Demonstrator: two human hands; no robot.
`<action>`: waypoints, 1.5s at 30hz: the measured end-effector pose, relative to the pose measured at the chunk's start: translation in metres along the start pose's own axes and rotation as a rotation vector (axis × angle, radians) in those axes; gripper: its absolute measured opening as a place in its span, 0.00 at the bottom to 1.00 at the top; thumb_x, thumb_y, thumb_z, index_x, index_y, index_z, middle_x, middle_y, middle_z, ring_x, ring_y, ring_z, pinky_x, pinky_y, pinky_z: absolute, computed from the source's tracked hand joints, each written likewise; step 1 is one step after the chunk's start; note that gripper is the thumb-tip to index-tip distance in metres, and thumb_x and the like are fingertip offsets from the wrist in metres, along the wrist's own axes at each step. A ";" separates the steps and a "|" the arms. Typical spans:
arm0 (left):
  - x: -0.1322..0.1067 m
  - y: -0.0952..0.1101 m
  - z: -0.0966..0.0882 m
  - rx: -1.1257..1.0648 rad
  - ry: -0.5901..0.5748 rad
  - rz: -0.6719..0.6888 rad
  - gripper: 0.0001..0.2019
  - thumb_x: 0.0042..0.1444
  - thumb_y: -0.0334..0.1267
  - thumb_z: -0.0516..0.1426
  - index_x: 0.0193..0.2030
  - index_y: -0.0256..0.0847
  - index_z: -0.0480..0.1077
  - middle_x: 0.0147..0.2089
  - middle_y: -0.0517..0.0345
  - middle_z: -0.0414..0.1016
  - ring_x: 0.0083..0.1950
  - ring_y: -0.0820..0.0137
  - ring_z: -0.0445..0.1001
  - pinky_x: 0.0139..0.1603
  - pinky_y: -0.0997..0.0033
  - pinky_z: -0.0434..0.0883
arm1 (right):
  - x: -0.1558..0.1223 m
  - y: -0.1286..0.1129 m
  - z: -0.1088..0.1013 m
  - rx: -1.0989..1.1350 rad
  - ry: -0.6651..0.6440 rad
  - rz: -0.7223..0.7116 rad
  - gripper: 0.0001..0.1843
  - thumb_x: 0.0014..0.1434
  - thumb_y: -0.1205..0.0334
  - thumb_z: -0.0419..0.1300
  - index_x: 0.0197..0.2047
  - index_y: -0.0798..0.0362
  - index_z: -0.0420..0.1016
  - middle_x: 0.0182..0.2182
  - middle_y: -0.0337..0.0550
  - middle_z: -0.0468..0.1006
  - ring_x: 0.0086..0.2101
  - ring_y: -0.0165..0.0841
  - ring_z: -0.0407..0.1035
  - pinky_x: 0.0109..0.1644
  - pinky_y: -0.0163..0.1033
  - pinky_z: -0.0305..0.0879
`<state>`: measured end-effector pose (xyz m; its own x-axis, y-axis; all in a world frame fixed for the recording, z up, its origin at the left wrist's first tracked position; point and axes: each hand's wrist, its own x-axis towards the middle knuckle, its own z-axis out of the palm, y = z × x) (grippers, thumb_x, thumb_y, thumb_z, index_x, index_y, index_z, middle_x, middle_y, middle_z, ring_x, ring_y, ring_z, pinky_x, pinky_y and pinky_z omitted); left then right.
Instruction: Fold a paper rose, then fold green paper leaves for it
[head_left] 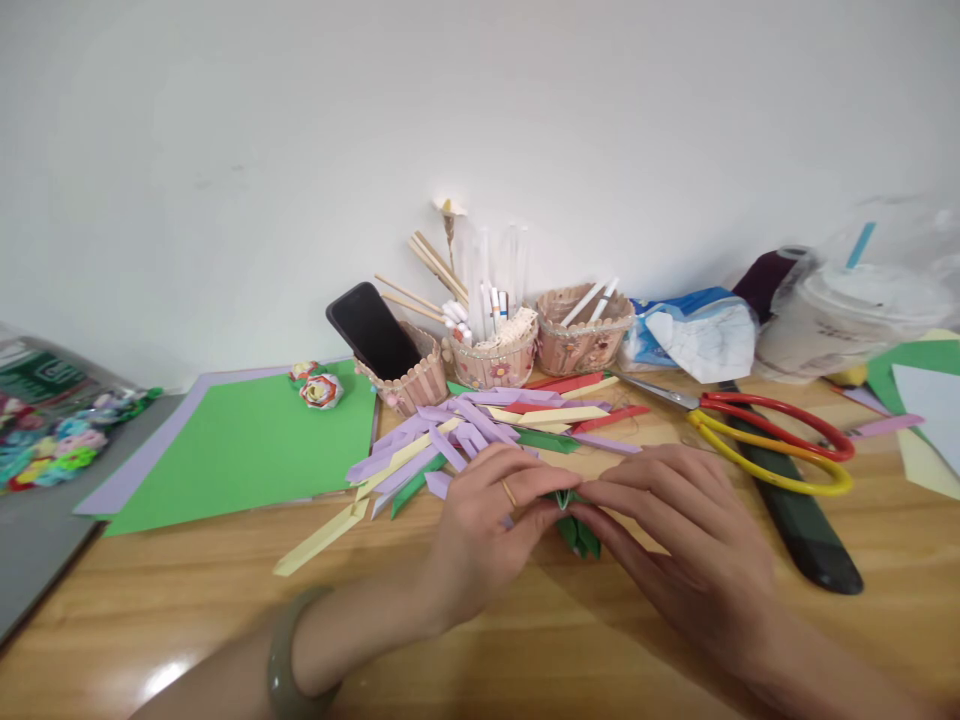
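Between the fingertips of both hands is a small green folded paper piece [564,498], with its pale inner edges facing me. My left hand [495,510], with a ring on one finger, pinches it from the left. From the right, my right hand [682,520] grips the same piece with thumb and fingers. More green folded paper [581,540] shows just below the fingertips; whether it joins the held piece I cannot tell. Beyond the hands lies a loose heap of folded paper strips [472,425] in purple, yellow, green and red. A yellow strip [322,538] sticks out to the left.
Scissors [772,435] with red and yellow handles lie over a dark flat tool [806,530] on the right. Green paper sheets [247,450] lie left. Against the wall stand decorated baskets [495,362], one holding a phone [373,330]. A bagged cup [847,310] stands back right.
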<state>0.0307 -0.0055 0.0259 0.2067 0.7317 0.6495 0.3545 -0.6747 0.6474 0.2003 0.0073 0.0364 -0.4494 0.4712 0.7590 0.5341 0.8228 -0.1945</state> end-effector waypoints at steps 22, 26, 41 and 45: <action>0.000 0.003 -0.001 -0.082 -0.001 -0.106 0.06 0.50 0.33 0.60 0.36 0.39 0.70 0.32 0.56 0.75 0.35 0.70 0.71 0.36 0.69 0.68 | 0.005 0.009 -0.002 0.582 -0.265 0.256 0.06 0.56 0.71 0.56 0.34 0.51 0.64 0.29 0.38 0.70 0.31 0.29 0.65 0.34 0.34 0.64; -0.001 0.005 0.000 -0.110 0.007 -0.258 0.07 0.48 0.36 0.61 0.33 0.39 0.68 0.31 0.57 0.73 0.34 0.71 0.71 0.35 0.71 0.68 | 0.007 0.011 -0.002 0.648 -0.315 0.318 0.04 0.57 0.67 0.55 0.31 0.51 0.65 0.27 0.38 0.69 0.29 0.29 0.65 0.32 0.33 0.63; -0.001 0.003 0.001 -0.138 0.028 -0.176 0.06 0.48 0.33 0.61 0.31 0.38 0.67 0.30 0.57 0.72 0.33 0.71 0.70 0.35 0.71 0.68 | 0.006 0.015 0.002 0.708 -0.314 0.312 0.05 0.58 0.64 0.55 0.30 0.51 0.66 0.26 0.38 0.69 0.29 0.29 0.66 0.32 0.34 0.64; 0.002 0.003 0.000 -0.156 0.015 -0.201 0.06 0.48 0.34 0.61 0.30 0.38 0.67 0.29 0.59 0.70 0.32 0.72 0.69 0.33 0.72 0.66 | 0.006 0.015 0.002 0.719 -0.314 0.347 0.06 0.58 0.62 0.55 0.29 0.51 0.67 0.26 0.38 0.69 0.28 0.30 0.66 0.31 0.34 0.64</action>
<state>0.0320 -0.0065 0.0292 0.1321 0.8521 0.5065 0.2420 -0.5232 0.8171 0.2042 0.0227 0.0365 -0.5791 0.7121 0.3969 0.1416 0.5673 -0.8112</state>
